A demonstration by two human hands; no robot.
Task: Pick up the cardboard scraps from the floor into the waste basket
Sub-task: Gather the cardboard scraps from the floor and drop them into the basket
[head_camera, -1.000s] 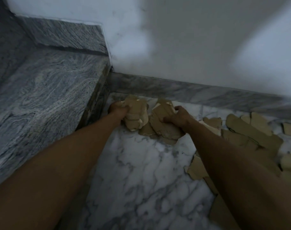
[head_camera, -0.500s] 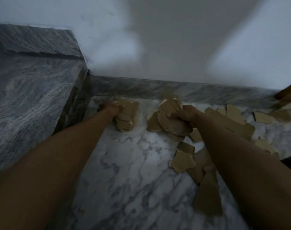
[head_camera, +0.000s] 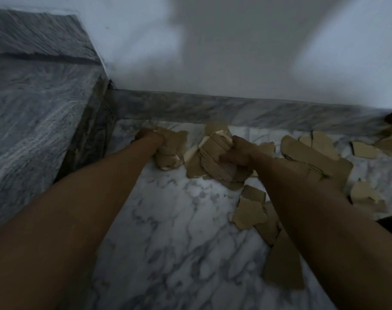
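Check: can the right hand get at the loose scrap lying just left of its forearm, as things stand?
Probably not yet. The right hand already grips a bundle of scraps, so it has no free fingers. The loose scrap itself lies uncovered on the marble floor, right beside the forearm.

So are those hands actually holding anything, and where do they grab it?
Yes. The left hand grips a wad of cardboard scraps by its left side; the right hand grips a bigger bundle of scraps by its right edge.
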